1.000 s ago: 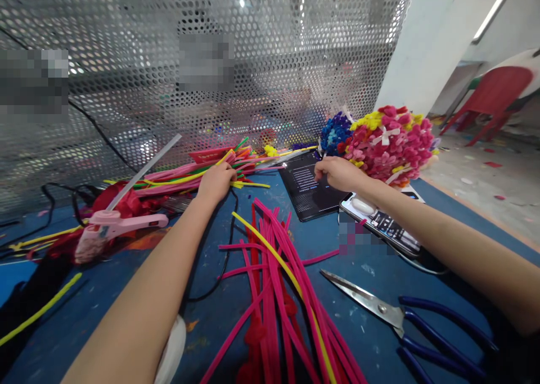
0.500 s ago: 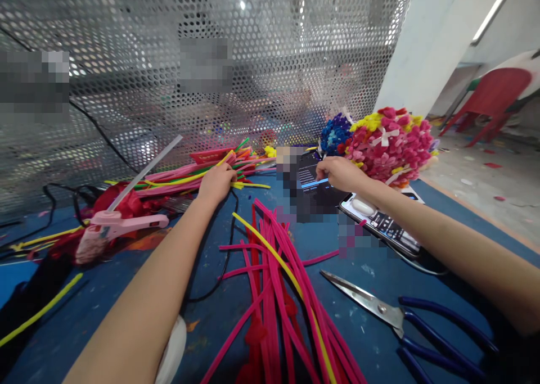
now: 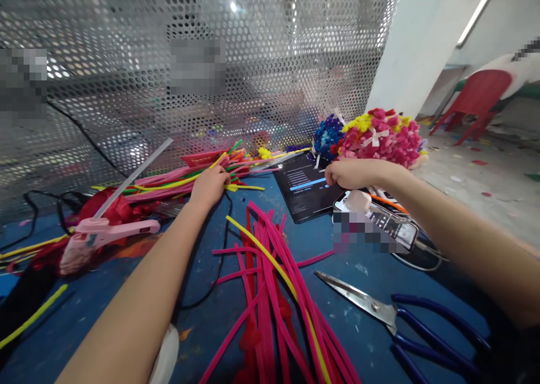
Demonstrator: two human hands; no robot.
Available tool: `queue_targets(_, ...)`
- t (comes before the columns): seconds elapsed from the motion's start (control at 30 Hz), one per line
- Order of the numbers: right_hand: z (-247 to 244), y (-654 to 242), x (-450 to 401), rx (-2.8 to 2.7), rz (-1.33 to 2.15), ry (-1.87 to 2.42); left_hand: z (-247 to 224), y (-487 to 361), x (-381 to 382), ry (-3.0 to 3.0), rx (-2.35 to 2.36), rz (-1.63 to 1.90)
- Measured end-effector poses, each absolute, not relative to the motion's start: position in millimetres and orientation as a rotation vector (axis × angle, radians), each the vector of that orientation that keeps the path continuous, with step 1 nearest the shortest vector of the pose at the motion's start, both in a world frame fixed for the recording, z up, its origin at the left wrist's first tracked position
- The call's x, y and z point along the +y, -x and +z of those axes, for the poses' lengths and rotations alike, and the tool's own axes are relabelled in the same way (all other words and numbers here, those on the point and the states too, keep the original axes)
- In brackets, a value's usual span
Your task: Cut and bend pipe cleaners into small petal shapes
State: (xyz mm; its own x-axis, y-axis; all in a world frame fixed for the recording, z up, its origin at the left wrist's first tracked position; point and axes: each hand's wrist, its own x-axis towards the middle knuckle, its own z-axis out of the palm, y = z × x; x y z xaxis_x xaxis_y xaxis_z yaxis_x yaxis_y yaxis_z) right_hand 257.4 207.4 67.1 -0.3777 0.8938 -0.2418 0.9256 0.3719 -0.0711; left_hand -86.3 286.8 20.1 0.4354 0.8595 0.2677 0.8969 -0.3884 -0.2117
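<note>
My left hand (image 3: 211, 186) rests at the right part of a bundle of pink, yellow and green fuzzy stems (image 3: 169, 183), its fingers curled over them; a firm grip cannot be made out. My right hand (image 3: 350, 173) is above the right edge of a black tablet (image 3: 301, 201) with lines on its screen, fingers curled in. Whether it holds anything is hidden. Just below it lies a phone (image 3: 392, 226) with a small white case (image 3: 358, 200) on top. Magenta stems (image 3: 264, 294) and one yellow stem (image 3: 278, 266) lie in front of me.
Large scissors (image 3: 379, 311) with blue handles lie open at the right front. A pink glue gun (image 3: 101, 232) stands at the left. Fuzzy flower bunches (image 3: 379, 139) sit at the back right, before a perforated metal panel (image 3: 253, 52). A white roll (image 3: 166, 356) is partly under my left forearm.
The view has shifted slightly to the right. My right hand has moved toward the tablet's right edge, with its wrist raised. My left hand stays at the stem bundle.
</note>
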Motion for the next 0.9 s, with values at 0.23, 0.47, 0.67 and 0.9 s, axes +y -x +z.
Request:
queue_targets(0.23,63.6,-261.1,210.1,2.478,-0.276,-1.642,19.4,86.3,288.7,2.375,-1.507,-0.172)
queue_targets(0.47,71.6,-255.8,203.1,2.507,-0.271,-1.690,20.8,88.3,287.8,2.364,-1.504,-0.149)
queue_targets(0.67,66.6,-256.6,205.3,2.499,-0.279,-1.647,22.3,90.0,287.5,2.377,-1.507,-0.148)
queue_targets(0.9,73.2,-253.2,196.4,2.694,-0.171,-1.570,23.4,98.7,288.7,2.481,-1.481,-0.207)
